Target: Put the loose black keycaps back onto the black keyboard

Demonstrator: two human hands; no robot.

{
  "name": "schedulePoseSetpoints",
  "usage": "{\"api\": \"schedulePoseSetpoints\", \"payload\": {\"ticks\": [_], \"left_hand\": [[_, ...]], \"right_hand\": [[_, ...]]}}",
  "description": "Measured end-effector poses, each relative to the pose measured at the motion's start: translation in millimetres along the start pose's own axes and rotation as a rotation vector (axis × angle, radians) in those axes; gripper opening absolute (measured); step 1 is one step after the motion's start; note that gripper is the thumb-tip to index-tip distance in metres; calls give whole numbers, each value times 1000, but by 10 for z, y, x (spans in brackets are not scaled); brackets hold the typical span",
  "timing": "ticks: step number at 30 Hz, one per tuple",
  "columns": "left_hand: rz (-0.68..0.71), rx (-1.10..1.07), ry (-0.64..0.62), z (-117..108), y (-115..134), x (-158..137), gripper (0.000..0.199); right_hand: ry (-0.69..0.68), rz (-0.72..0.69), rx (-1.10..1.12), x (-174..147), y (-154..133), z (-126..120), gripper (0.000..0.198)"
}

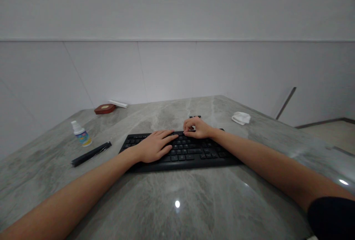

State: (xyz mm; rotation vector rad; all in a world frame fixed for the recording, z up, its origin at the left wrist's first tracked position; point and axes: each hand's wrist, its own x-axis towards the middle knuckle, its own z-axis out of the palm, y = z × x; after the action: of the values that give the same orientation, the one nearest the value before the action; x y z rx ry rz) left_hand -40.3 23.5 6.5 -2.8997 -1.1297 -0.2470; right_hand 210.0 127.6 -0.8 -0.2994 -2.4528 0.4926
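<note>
A black keyboard (180, 164) lies on the grey marbled table in front of me. My left hand (155, 145) rests flat across its left and middle keys, fingers stretched out to the right and slightly apart. At the keyboard's back edge, right of the left fingertips, my right hand (197, 127) is curled with thumb and forefinger pinched over the top row of keys. Whatever sits between those fingertips is too small to make out. Just beyond the right hand, a few small black pieces (195, 116), like keycaps, lie on the table, partly hidden by it.
To the left stand a white spray bottle with a blue label (82, 135) and a long black brush-like item (91, 154). A reddish-brown case (104, 109) and a white flat strip (118, 103) lie at the back left. A crumpled white cloth (241, 118) is at right.
</note>
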Motion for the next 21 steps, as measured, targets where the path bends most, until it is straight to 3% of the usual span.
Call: {"api": "schedulePoseSetpoints", "payload": {"ticks": [4, 10, 16, 21], "left_hand": [[-3, -15, -8, -11, 4, 3, 47], [2, -25, 8, -9, 3, 0, 47], [-9, -12, -14, -26, 25, 0, 48], [-11, -3, -16, -17, 20, 7, 48]], "right_hand": [[23, -22, -31, 9, -50, -27, 22], [216, -30, -21, -6, -107, -28, 22], [72, 49, -67, -47, -59, 0, 34], [-3, -24, -192, -5, -115, -22, 31]]}}
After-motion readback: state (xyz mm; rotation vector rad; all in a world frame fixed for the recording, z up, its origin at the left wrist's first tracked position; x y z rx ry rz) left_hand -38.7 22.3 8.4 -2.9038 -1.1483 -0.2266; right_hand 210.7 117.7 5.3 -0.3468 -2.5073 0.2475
